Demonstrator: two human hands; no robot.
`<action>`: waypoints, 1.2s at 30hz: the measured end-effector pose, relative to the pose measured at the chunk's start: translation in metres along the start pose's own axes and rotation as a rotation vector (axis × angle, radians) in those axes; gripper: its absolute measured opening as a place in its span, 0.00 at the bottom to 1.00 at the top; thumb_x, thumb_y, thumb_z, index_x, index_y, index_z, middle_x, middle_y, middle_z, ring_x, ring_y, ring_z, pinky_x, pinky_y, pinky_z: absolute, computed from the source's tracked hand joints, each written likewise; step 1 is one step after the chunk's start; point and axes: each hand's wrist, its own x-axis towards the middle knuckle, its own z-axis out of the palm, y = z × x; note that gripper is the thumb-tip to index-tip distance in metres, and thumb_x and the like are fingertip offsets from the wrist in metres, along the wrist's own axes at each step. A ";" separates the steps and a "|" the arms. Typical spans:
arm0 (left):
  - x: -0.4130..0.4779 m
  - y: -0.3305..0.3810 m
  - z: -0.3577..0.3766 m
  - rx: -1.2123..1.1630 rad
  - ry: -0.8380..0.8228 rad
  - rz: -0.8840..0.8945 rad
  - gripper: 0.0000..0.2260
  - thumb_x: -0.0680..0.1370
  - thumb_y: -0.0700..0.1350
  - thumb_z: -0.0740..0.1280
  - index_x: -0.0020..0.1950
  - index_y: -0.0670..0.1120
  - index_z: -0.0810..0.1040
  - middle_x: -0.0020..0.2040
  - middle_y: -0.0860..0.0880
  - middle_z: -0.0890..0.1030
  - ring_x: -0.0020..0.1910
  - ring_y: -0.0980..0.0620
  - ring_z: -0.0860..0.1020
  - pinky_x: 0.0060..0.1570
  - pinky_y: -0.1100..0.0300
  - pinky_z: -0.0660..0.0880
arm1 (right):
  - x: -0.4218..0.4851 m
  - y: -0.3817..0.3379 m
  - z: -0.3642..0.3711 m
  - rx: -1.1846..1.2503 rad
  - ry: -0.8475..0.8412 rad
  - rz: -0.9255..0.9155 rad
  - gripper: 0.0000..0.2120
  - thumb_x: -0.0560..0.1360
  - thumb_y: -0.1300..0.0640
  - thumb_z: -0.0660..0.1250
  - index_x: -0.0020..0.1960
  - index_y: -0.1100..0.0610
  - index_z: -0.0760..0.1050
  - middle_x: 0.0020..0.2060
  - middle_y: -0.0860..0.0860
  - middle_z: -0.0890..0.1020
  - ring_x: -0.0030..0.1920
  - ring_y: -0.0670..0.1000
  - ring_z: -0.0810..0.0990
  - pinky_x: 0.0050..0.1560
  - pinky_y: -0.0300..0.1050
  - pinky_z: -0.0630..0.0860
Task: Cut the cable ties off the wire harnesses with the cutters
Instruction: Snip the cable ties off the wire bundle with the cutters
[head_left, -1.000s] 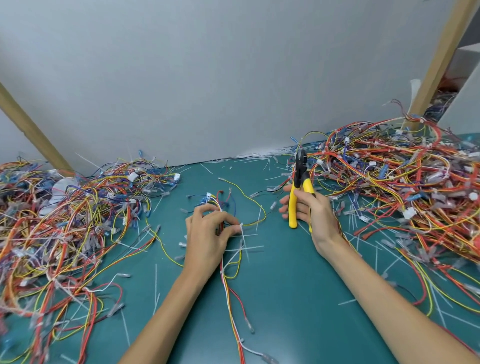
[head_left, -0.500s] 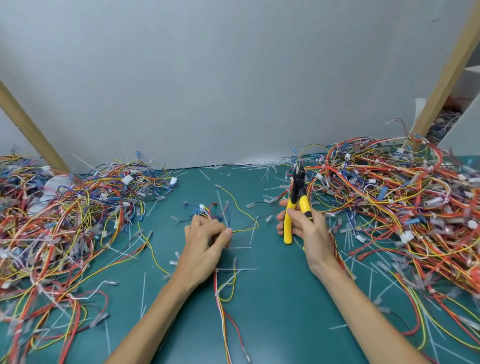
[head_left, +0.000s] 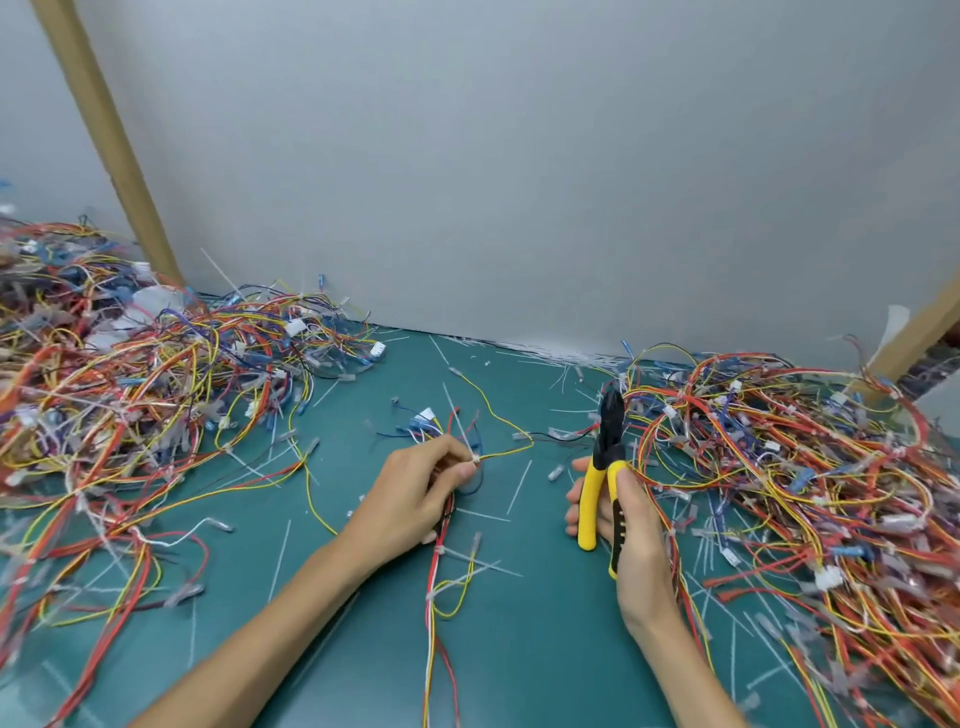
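Left hand (head_left: 410, 493) now pinches harness tie (head_left: 475, 459); right hand (head_left: 631, 530) grips cutters (head_left: 605, 452) beside wire pile (head_left: 805, 467).

A tangled heap of multicoloured wire harnesses (head_left: 130, 415) covers the left edge of the teal-topped table (head_left: 519, 649). A second tangled heap (head_left: 779, 467) covers the right edge. Between them, mid-table, a thin red, yellow and white wire harness (head_left: 431, 623) runs toward the near edge, pinched by the left hand (head_left: 410, 499). The yellow-handled black-nosed cutters (head_left: 605, 452) stand upright in the right hand (head_left: 634, 530), just left of the second heap. A grey wall panel (head_left: 519, 182) stands along the far edge.
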 end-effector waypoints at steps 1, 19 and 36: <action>0.001 0.000 0.000 -0.022 0.026 -0.016 0.06 0.80 0.40 0.66 0.43 0.47 0.77 0.32 0.58 0.78 0.28 0.61 0.73 0.32 0.72 0.65 | 0.000 0.000 0.001 -0.014 -0.006 0.001 0.19 0.77 0.42 0.55 0.51 0.51 0.80 0.39 0.54 0.79 0.39 0.54 0.77 0.44 0.54 0.74; 0.009 -0.006 -0.008 0.202 -0.099 0.091 0.09 0.79 0.34 0.64 0.50 0.41 0.83 0.42 0.45 0.82 0.45 0.46 0.75 0.49 0.71 0.63 | 0.005 0.005 0.001 -0.056 -0.025 0.010 0.21 0.75 0.38 0.58 0.52 0.51 0.80 0.39 0.54 0.79 0.38 0.53 0.76 0.43 0.52 0.74; 0.006 -0.014 -0.003 0.273 0.064 0.055 0.04 0.77 0.51 0.69 0.46 0.54 0.82 0.39 0.61 0.75 0.49 0.60 0.69 0.52 0.58 0.64 | -0.005 0.008 0.010 -0.846 0.110 -0.224 0.26 0.71 0.36 0.65 0.64 0.48 0.69 0.53 0.40 0.69 0.55 0.42 0.71 0.47 0.40 0.64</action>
